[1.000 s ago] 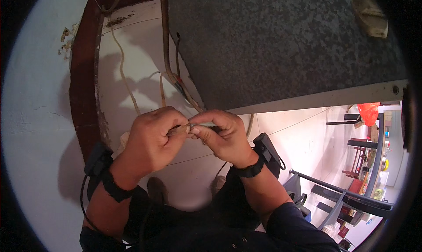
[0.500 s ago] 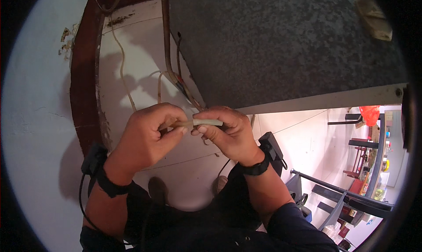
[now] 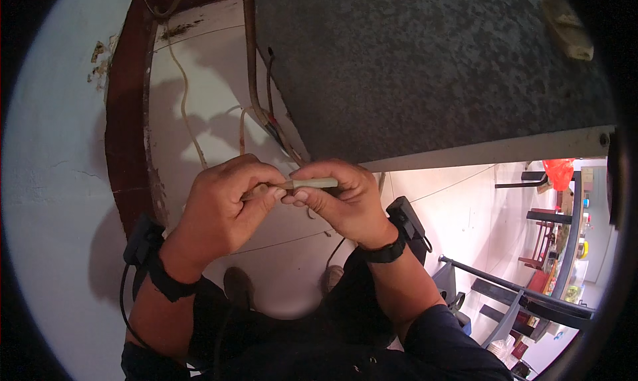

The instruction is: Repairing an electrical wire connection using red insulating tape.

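My right hand [image 3: 352, 198] pinches a short, pale, translucent tube [image 3: 318, 182] between thumb and fingers, with its length lying across the fingers. My left hand [image 3: 226, 201] is closed on a thinner, yellow-brown hose [image 3: 283, 185], whose end meets the tube's left end. Whether the hose sits inside the tube cannot be made out. Both hands are close together at mid-height, fingertips almost touching. A cream cable [image 3: 184, 102] runs down the floor behind my left hand, and a brownish pipe [image 3: 251, 62] drops along the grey panel behind the hands.
A large grey speckled panel [image 3: 425, 68] with a pale edge stands ahead to the right. A blue-white wall [image 3: 60, 181] with a dark red skirting [image 3: 126, 128] is on the left. Black metal frames [image 3: 518, 291] and a red bag [image 3: 559, 173] are at the right. Tiles cover the floor.
The hands stay almost in place, with small shifts of the fingers. The pale tube has turned slightly and its right end sits a little higher.
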`<state>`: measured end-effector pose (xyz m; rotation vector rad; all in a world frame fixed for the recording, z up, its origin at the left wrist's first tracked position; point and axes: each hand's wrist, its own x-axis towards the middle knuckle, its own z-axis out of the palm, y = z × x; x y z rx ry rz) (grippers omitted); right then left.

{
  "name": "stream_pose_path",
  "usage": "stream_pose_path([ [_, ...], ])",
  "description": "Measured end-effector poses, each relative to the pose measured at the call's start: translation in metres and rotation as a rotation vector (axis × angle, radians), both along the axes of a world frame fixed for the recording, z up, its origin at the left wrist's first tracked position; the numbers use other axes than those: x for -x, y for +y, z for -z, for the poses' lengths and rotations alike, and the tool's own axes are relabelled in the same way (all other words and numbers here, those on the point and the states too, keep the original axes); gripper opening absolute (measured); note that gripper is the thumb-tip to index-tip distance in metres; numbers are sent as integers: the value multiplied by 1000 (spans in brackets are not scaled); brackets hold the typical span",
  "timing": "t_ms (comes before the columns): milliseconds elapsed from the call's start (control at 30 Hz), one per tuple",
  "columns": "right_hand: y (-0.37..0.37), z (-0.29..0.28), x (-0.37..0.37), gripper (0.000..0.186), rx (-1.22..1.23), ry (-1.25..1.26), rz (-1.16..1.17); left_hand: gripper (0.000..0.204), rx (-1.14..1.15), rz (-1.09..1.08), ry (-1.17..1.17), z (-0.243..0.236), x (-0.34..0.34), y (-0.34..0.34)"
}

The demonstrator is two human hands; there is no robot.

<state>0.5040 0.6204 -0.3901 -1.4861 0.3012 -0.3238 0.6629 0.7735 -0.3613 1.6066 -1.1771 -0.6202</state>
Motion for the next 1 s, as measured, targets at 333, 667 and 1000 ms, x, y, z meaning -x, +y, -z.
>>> stream_pose_path([
  [333, 6, 2, 1, 21, -148, -17, -33, 4, -10, 13, 79, -1, 6, 3],
  [667, 7, 1, 1, 19, -59, -51, -58, 3, -30, 21, 168, -3, 8, 6],
  [1000, 8, 2, 0, 19, 18, -45, -39, 5, 7, -14, 61, -1, 13, 5],
])
